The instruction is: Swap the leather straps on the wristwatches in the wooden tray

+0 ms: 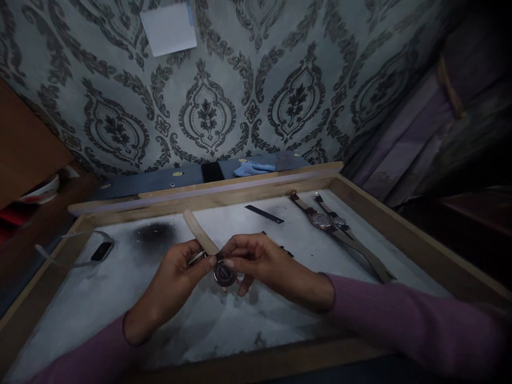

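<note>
Both hands meet at a wristwatch [224, 273] above the white board, its round dark face or back turned toward me. A beige strap [199, 231] runs up and left from its case. My left hand [178, 277] pinches the watch at the strap end, and a thin metal tool [196, 258] shows among its fingers. My right hand [260, 261] closes its thumb and fingers on the case's upper right edge. What lies between the right fingertips is hidden. Just behind the right hand, a small dark item [286, 250] is partly covered.
A wooden frame [400, 240] borders the white board [120, 314]. On the right lie a brown-strapped watch [321, 220] and a second watch [339, 220]. A black strip [264, 214] lies at the back, a smartwatch [102, 251] at left. A blue cloth [254, 168] rests beyond the frame.
</note>
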### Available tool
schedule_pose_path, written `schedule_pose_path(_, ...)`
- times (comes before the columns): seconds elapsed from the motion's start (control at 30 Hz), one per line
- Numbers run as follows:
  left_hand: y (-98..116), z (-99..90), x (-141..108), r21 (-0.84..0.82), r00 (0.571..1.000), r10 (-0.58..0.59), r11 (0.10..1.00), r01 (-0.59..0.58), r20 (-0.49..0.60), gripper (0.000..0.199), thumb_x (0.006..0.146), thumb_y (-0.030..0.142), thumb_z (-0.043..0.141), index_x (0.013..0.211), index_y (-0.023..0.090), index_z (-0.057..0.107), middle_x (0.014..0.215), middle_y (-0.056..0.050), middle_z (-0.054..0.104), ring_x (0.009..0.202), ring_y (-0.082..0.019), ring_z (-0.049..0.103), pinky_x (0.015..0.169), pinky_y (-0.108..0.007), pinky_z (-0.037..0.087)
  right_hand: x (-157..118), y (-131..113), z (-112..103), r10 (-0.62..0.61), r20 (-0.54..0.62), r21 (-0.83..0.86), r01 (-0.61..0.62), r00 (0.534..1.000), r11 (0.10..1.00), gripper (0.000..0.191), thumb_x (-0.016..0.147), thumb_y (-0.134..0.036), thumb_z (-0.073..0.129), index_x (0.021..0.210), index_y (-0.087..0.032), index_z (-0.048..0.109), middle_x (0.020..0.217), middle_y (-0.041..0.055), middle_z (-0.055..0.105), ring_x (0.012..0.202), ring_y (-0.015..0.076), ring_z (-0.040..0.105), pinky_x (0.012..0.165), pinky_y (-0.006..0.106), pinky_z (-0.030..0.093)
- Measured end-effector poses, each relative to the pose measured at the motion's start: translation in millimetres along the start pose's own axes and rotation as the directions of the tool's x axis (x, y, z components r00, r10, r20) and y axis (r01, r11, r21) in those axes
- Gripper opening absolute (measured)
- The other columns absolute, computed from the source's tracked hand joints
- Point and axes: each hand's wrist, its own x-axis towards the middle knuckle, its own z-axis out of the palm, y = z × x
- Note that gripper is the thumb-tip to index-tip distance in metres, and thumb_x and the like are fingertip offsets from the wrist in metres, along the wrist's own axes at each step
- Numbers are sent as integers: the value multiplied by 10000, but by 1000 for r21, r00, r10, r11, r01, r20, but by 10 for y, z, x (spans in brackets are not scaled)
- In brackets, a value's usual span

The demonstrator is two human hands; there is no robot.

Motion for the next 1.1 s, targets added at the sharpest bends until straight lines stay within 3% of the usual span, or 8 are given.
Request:
schedule_pose_path(0.3, -51, -24, 4, 51, 997, 39, 998, -43, 72, 258, 803, 279, 658, 1008, 141, 730, 922, -76, 744, 913, -241, 646, 881, -361, 492, 35, 87, -15, -37, -23, -90, 35, 999, 995, 259, 738, -357, 736, 782, -124, 631, 694, 13, 666, 568, 82, 598, 476, 167, 488)
schedule_pose_path(0.5, -17, -15, 3, 67, 997, 38, 997, -42, 62, 215, 794, 306, 670, 929, 152, 737, 775, -39, 710, 807, -197, 619, 820, -303, 495, 45, 100, -11, -63, -33, -119, 59, 997, 991, 278, 719, -370, 758, 741, -122, 634, 636, -4, 653, 537, 66, 569, 496, 165, 456)
schedule_pose_path(0.6, 8, -48, -4, 111, 999, 37, 993, -39, 24, 209, 807, 350, 657, 849, 154, 719, 619, 11, 601, 622, -129, 535, 668, -228, 478, 51, 81, -22, -70, -36, -82, 67, 997, 994, 299, 702, -389, 771, 732, -124, 635, 640, -5, 658, 531, 65, 567, 500, 170, 450)
schedule_pose_path(0.7, 10, -123, -32, 172, 994, -19, 984, 37, -109, 311, 862, 440, 563, 816, 151, 670, 469, 78, 335, 425, -76, 285, 410, -177, 265, 52, 50, -43, -72, -52, -46, 70, 996, 997, 315, 699, -410, 770, 743, -122, 649, 637, -4, 661, 533, 66, 573, 512, 175, 454)
schedule_pose_path(0.77, 11, -173, -63, 190, 990, -55, 979, 79, -132, 346, 891, 469, 499, 846, 157, 641, 482, 92, 237, 420, -76, 193, 390, -189, 152, 50, 30, -54, -69, -73, -39, 67, 995, 997, 328, 692, -421, 773, 750, -118, 660, 632, -1, 663, 535, 69, 578, 517, 178, 458)
schedule_pose_path(0.97, 72, -197, -146, 409, 999, 11, 912, -24, 34, 330, 907, 430, 466, 867, 155, 645, 609, 36, 442, 520, -98, 336, 471, -206, 270, 36, -19, -64, -66, -107, -36, 63, 992, 997, 312, 695, -398, 777, 769, -116, 666, 667, 23, 688, 569, 92, 613, 512, 186, 454)
schedule_pose_path(1.1, 55, -163, -147, 453, 998, 9, 891, -34, 58, 365, 906, 458, 433, 925, 154, 635, 679, 5, 516, 605, -131, 426, 530, -227, 331, 26, -42, -60, -62, -122, -30, 59, 991, 998, 291, 682, -380, 788, 747, -127, 661, 659, 13, 680, 566, 88, 611, 516, 187, 460)
